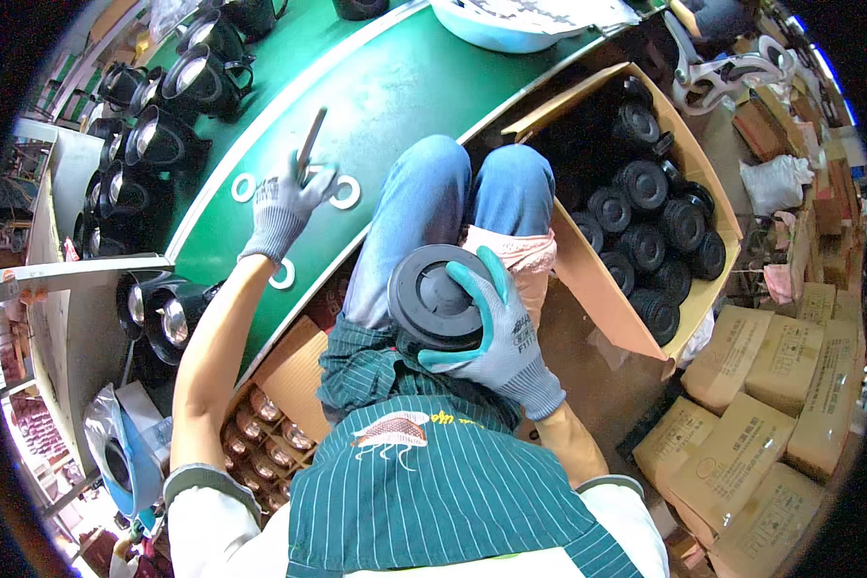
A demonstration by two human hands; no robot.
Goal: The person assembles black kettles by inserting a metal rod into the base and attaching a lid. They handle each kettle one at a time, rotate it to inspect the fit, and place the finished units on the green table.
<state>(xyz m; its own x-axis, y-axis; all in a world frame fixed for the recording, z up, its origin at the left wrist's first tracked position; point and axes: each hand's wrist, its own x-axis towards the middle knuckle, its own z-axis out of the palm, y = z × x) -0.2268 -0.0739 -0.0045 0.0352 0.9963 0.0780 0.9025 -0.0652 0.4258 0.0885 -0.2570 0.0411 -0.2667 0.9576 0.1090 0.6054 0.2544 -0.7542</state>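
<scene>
My right hand (506, 337), in a grey and teal work glove, grips a black round plastic part (433, 301) above my lap, its flat ringed face turned up. My left hand (287, 202), gloved too, is over the green table and holds a thin dark stick-like tool (310, 140) that points away from me; its exact kind is unclear. White rings lie flat around that hand: one ring (244, 187) to its left, another ring (346, 193) partly beside the fingers, and a third ring (281, 275) close to my wrist.
An open cardboard box (597, 289) of similar black round parts stands at my right. Several black pots with shiny insides (193, 77) line the table's left. A pale blue basin (496, 37) sits at the far edge. Sealed cartons (732, 448) are stacked lower right; a divided box (265, 438) holds shiny pieces.
</scene>
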